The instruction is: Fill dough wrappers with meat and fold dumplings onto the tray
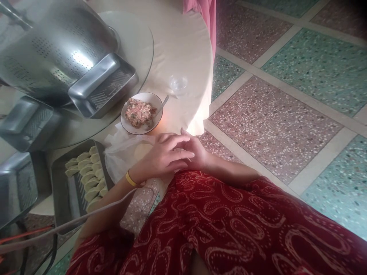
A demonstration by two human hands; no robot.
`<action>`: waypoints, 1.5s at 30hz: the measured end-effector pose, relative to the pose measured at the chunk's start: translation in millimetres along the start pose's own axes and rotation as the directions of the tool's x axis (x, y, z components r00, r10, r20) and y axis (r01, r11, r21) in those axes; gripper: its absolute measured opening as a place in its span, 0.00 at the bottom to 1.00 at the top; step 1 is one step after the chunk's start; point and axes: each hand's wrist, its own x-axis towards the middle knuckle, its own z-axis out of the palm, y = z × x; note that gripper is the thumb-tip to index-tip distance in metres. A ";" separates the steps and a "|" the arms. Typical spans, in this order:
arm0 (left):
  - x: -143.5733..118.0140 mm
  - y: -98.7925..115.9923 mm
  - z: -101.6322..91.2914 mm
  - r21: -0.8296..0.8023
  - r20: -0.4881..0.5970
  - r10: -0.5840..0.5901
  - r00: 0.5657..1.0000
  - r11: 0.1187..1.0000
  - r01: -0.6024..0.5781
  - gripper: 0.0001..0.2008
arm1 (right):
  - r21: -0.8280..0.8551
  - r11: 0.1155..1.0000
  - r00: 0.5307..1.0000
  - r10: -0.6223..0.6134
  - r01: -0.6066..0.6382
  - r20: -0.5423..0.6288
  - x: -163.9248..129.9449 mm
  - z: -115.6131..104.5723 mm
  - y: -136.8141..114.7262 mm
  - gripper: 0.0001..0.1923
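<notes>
Close in front of the red patterned garment, my left hand (170, 152), with a yellow band at the wrist, meets my right hand (196, 151). Their fingers are bent and pressed together around a dumpling (187, 159), of which only a small pale edge shows. The rest of it is hidden by the fingers. Just left of my left hand, round dough wrappers (142, 151) lie in a clear plastic bag (116, 152). Beyond the hands stands a white bowl (159, 102) of minced filling (139, 112) with a spoon (164, 101) in it.
Rows of folded dumplings (90, 172) lie in a dark metal tray (61, 198) at left. Metal loaf-shaped pans (103, 86) and a large perforated metal pot (57, 49) stand farther back. A clear cup (178, 84) is near the table edge. A pale cable (94, 212) crosses my left forearm.
</notes>
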 end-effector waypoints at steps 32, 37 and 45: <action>-24.7 4.3 24.0 0.535 -0.384 0.323 0.865 0.841 -0.076 0.05 | 0.328 0.930 0.985 0.139 -0.164 0.098 -12.0 20.0 -2.1 0.40; -23.3 4.2 22.7 0.511 -0.379 0.326 0.866 0.854 -0.097 0.03 | 0.303 0.933 0.980 0.169 -0.194 0.106 -9.8 19.6 -0.1 0.44; -25.2 5.9 24.3 0.488 -0.379 0.279 0.882 0.870 -0.066 0.06 | 0.275 0.948 0.986 0.145 -0.163 0.085 -11.4 18.8 1.2 0.36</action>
